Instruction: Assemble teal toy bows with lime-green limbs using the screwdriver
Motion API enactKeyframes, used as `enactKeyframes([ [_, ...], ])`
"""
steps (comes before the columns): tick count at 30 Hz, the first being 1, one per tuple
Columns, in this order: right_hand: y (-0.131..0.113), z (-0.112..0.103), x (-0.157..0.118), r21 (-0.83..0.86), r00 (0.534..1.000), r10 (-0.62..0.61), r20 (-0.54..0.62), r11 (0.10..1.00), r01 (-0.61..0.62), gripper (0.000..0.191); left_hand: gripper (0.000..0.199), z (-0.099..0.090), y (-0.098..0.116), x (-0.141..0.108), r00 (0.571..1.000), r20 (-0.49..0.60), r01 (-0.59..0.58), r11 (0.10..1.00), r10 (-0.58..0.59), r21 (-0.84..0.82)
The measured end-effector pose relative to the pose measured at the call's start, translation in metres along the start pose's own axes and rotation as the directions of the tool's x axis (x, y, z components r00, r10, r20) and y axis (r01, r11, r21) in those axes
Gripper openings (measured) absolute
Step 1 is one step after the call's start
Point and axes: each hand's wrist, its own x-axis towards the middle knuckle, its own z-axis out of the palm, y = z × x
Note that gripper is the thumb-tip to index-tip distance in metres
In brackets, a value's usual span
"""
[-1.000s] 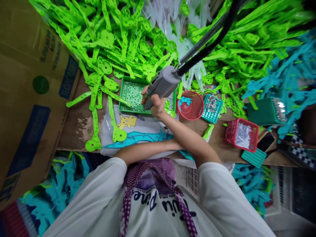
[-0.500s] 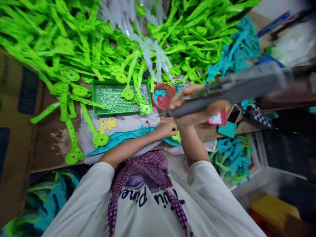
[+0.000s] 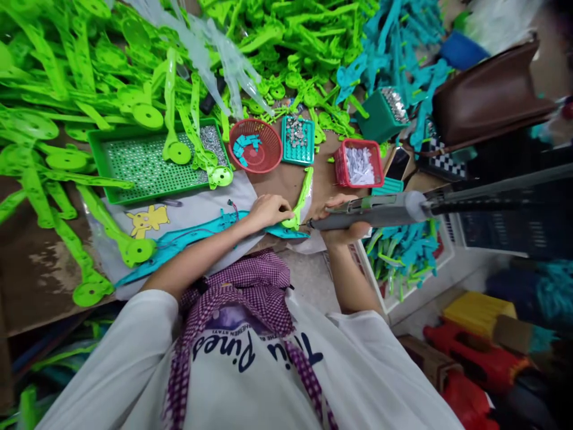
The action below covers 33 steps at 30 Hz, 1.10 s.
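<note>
My right hand [image 3: 336, 230] is wrapped around a grey electric screwdriver [image 3: 380, 212], held nearly level with its bit pointing left. The bit's tip is beside the near end of a lime-green plastic arm [image 3: 305, 190]; whether it touches a screw is too small to tell. My left hand [image 3: 270, 212] is closed, with fingertips pinching the base of that green arm. Beneath my left hand and forearm lies a long turquoise plastic piece [image 3: 188, 234] with a dark wire along it, resting on a pale cloth [image 3: 105, 218].
Green parts [image 3: 49, 65] are heaped along the back. A green tray [image 3: 129, 194] of small metal pieces, a red basket [image 3: 268, 161], a teal tray [image 3: 301, 158] of screws and a red bin [image 3: 342, 173] of white pieces stand before me. A crate [image 3: 382, 307] is at right.
The view has shifted right. My right hand has brought the screwdriver down from a raised tilt to nearly level beside the green arm. My left hand stays on the work.
</note>
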Motion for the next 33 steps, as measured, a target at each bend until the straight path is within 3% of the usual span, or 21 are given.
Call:
enactKeyframes([
  [15, 0.014, -0.003, -0.011, -0.15, 0.947, 0.285, 0.15, 0.953, -0.263, 0.095, 0.02, -0.002, 0.003, -0.001, 1.0, -0.007, 0.009, 1.0, -0.009, 0.001],
  [22, 0.017, 0.003, -0.018, -0.092, 0.986, 0.162, 0.047, 0.983, -0.157, 0.082, 0.021, 0.001, -0.001, -0.001, 1.0, -0.008, -0.024, 1.0, 0.024, -0.009],
  [29, 0.017, 0.007, -0.018, -0.043, 0.999, 0.027, 0.034, 0.999, -0.025, 0.075, 0.019, -0.002, 0.002, -0.002, 1.0, 0.006, -0.01, 1.0, 0.01, -0.005],
  [33, 0.007, 0.01, -0.011, -0.077, 0.996, 0.049, 0.067, 0.996, -0.044, 0.072, 0.019, -0.001, 0.003, -0.002, 1.0, -0.006, 0.012, 1.0, -0.012, 0.001],
])
